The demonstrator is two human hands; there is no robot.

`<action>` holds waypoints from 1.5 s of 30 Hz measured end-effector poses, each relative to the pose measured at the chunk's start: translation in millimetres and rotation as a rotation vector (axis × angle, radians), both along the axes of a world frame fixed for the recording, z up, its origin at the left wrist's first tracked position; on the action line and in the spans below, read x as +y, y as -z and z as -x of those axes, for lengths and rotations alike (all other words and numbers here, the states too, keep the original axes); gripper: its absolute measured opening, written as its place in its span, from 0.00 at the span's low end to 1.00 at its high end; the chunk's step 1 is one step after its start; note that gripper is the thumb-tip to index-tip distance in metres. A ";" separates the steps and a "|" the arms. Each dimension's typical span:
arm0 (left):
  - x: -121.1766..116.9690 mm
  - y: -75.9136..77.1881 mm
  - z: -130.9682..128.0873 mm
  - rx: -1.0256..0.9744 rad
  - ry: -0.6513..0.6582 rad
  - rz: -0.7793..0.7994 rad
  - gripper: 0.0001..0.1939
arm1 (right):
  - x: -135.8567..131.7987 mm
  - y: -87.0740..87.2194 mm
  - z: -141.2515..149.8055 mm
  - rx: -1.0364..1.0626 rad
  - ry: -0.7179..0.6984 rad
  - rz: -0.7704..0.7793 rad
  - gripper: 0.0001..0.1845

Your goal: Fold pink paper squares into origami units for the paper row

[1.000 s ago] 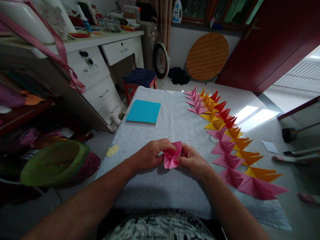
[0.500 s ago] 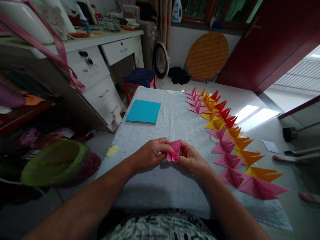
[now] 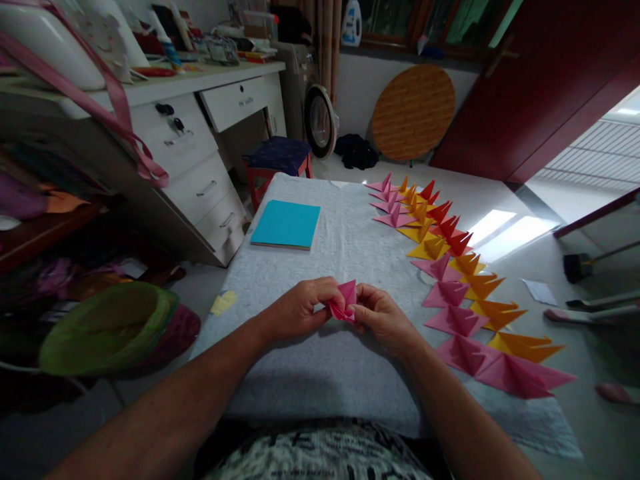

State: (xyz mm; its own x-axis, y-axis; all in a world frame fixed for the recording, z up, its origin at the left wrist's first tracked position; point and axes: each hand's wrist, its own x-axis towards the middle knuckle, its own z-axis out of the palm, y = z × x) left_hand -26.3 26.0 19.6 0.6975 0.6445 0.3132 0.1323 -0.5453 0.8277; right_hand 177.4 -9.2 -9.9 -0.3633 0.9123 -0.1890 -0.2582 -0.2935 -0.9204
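Between my two hands is a small pink origami paper (image 3: 345, 300), partly folded, with one pointed flap standing up. My left hand (image 3: 306, 307) pinches its left side between thumb and fingers. On the opposite side my right hand (image 3: 379, 313) grips the lower right edge, thumb in front; some of its fingertips are hidden behind the paper. Both hands are just above the cloth-covered table (image 3: 320, 380). Rows of folded paper cranes in pink (image 3: 455, 320), yellow (image 3: 429, 247) and red (image 3: 440, 212) stand along the table's right side.
A stack of square paper, blue on top (image 3: 286, 225), lies at the table's far left. A yellow patch (image 3: 223, 303) marks the left edge. Left of the table stands a bin with a green liner (image 3: 107, 327). Beyond are a stool (image 3: 277, 157) and a white desk (image 3: 185, 143).
The pink paper has turned slightly and shifted a little left between my fingers. My right thumb has moved up along its lower edge. The cranes and the paper stack stay in place.
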 end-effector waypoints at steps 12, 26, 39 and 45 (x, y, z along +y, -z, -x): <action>-0.4 6.6 -2.3 0.001 0.032 0.075 0.06 | 1.7 -2.0 1.6 -0.125 0.067 -0.114 0.19; 4.4 6.9 -3.7 -0.122 -0.159 0.156 0.05 | -6.8 -11.7 1.4 -0.537 0.302 -0.771 0.04; -4.4 4.6 -9.1 -0.202 -0.218 0.083 0.06 | -8.3 -7.8 4.7 -0.677 0.344 -0.937 0.07; -5.2 1.6 -9.3 -0.222 -0.250 0.120 0.06 | -6.4 -6.7 5.4 -0.630 0.362 -0.861 0.07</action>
State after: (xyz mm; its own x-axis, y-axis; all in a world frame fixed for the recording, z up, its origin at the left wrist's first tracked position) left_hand -16.9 20.8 18.0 0.4365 0.8285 0.3508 0.0592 -0.4156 0.9076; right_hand 172.0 -15.6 -3.2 -0.1125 0.8597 0.4983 0.3832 0.5002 -0.7765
